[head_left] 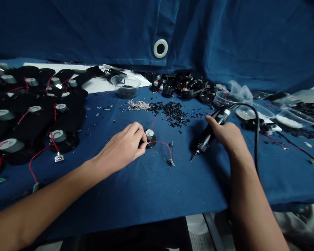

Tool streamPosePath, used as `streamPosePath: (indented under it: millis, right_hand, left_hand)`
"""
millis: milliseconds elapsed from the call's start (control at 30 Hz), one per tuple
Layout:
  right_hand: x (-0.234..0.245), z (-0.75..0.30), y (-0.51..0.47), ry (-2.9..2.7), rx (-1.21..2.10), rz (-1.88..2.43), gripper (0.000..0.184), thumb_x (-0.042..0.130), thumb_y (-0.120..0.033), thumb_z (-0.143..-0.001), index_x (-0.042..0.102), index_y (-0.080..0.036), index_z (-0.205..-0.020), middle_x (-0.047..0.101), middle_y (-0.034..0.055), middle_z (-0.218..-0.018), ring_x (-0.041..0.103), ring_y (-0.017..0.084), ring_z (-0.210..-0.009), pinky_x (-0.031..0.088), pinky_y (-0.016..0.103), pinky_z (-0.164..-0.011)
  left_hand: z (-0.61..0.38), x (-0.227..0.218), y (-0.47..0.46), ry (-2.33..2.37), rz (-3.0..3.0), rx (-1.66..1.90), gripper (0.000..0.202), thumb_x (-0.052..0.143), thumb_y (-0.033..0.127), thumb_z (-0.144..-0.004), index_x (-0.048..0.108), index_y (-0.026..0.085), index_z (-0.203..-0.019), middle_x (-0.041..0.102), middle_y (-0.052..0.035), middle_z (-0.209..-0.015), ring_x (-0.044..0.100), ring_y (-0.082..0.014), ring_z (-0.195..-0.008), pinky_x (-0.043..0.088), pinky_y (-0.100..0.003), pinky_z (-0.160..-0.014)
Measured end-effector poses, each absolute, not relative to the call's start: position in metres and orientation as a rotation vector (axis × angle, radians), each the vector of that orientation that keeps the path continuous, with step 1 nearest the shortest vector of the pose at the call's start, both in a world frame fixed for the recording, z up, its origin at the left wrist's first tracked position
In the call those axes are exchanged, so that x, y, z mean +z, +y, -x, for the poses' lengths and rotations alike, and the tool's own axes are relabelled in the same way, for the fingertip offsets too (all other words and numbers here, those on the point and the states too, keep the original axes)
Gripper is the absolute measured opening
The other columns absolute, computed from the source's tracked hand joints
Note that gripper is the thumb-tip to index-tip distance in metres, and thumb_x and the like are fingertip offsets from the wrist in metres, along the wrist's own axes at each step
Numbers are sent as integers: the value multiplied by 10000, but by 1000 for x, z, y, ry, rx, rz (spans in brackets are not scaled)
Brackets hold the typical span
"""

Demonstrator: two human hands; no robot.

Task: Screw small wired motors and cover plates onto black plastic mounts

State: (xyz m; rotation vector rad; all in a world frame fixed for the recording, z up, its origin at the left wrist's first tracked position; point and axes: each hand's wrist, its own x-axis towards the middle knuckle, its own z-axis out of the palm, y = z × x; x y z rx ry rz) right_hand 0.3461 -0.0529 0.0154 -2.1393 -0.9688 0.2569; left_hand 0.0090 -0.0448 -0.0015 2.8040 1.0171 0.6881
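Two bare arms (42, 205) reach in from the bottom of the frame. I can see both hands on a table covered with a blue cloth (120, 205).

The left hand (122, 148) is near the middle of the frame. Its fingers (140, 136) are curled and pinch at a round black base (151, 146), just beside a small silver motor (149, 134) that sits on it. A red wire (161, 142) runs from there to a small metal tab (171, 162).

The right hand (226, 137) is closed around a black soldering iron (208, 134). Its thin metal tip points down and to the left, well apart from the base. A black cord (256, 132) loops up from the iron and falls down to the right.

Above the hands lie a pile of black bits (171, 113) and a pile of silver bits (138, 105). A clear bowl (125, 86) with black bits in it sits at the upper middle. Many black bases with silver motors and red wires (28, 111) fill the left side. A clear bowl of white stuff (294, 118) sits at the right. A blue curtain with a white ring (160, 48) hangs along the top.
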Motion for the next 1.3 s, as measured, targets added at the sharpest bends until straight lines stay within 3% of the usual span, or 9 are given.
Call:
streamPosePath:
  millis: [100, 200, 300, 400, 533, 700, 1100, 1300]
  right_hand:
    - [15, -345, -51, -1037, 230, 2566, 650, 484, -815, -614, 549, -169, -624, 537, 126, -588, 608, 359, -750, 462, 470, -692]
    - [18, -344, -52, -1094, 263, 2701, 754, 368, -841, -660, 609, -132, -747, 598, 177, -708, 624, 372, -814, 477, 451, -699]
    - [20, -344, -54, -1099, 298, 2748, 751, 362, -828, -678, 627, -128, -740, 619, 191, -750, 631, 361, -826, 478, 441, -724]
    - [23, -341, -58, -1116, 368, 2750, 683, 394, -799, -692, 615, -159, -608, 631, 160, -692, 635, 319, -757, 473, 421, -738]
    - [27, -336, -61, -1103, 466, 2727, 665, 425, -798, -677, 567, -181, -474, 619, 117, -572, 599, 250, -565, 460, 381, -648]
    - [25, -340, -60, -1117, 472, 2699, 659, 424, -788, -689, 555, -184, -461, 608, 104, -534, 556, 214, -479, 438, 360, -581]
    - [5, -366, -49, -1183, 422, 2778, 782, 312, -900, -614, 583, -169, -553, 606, 141, -623, 601, 302, -637, 441, 424, -670]
    - [1, -371, -50, -1200, 331, 2764, 754, 321, -850, -670, 635, -165, -632, 590, 154, -640, 610, 320, -702, 434, 412, -666]
  left_hand:
    - [-9, 0, -45, 1031, -2803, 676, 83, 476, 186, -873, 545, 146, -896, 516, -70, -994, 555, -182, -873, 511, -326, -740]
    - [-9, 1, -46, 1031, -2796, 686, 83, 477, 191, -871, 543, 152, -901, 512, -67, -995, 563, -175, -858, 514, -324, -736]
    - [-8, 1, -47, 1034, -2789, 693, 88, 470, 190, -875, 543, 156, -909, 507, -63, -1004, 568, -164, -831, 513, -312, -712]
    - [-8, 0, -48, 1040, -2774, 694, 92, 457, 189, -884, 540, 160, -912, 504, -62, -1011, 567, -160, -823, 508, -307, -703]
    - [-8, 0, -48, 1046, -2748, 676, 88, 455, 191, -890, 535, 163, -914, 497, -60, -1020, 566, -163, -832, 504, -325, -735]
    - [-8, 1, -48, 1033, -2721, 655, 91, 455, 199, -892, 536, 164, -915, 488, -64, -1035, 570, -175, -848, 505, -352, -758]
    - [-5, -1, -48, 1041, -2685, 640, 97, 441, 207, -914, 529, 174, -939, 473, -56, -1055, 558, -161, -879, 491, -341, -816]
    - [-6, -3, -47, 1036, -2665, 658, 95, 432, 207, -918, 524, 181, -922, 466, -46, -1062, 556, -156, -875, 478, -337, -828]
